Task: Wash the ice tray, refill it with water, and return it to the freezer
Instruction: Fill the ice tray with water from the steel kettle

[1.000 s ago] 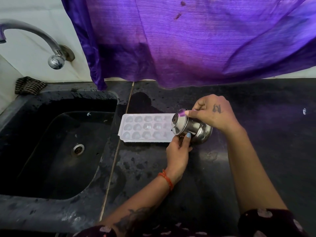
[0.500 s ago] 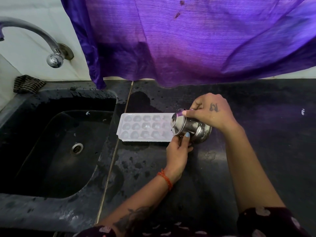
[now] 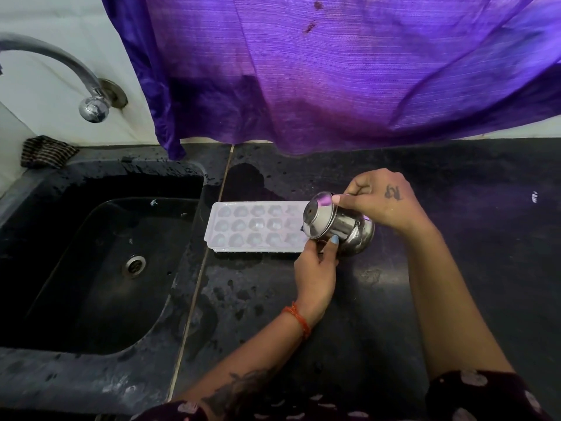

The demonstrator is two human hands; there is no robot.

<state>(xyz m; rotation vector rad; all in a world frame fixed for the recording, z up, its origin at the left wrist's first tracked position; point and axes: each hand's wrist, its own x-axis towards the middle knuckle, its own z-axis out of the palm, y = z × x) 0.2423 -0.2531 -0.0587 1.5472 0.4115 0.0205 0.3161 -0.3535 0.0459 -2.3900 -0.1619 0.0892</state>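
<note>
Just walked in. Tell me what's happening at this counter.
A person is tipping a small steel pot on its side over the right end of a white ice tray. The right hand grips the pot from above, and the left hand holds it from below near the rim. The tray lies flat on the wet black counter, just right of the sink. Whether water is flowing cannot be made out. The tap shows no running water.

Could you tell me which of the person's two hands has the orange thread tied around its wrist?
The left hand, steadying the steel pot from below; the right hand, gripping it from above, shows a bare wrist.
</note>
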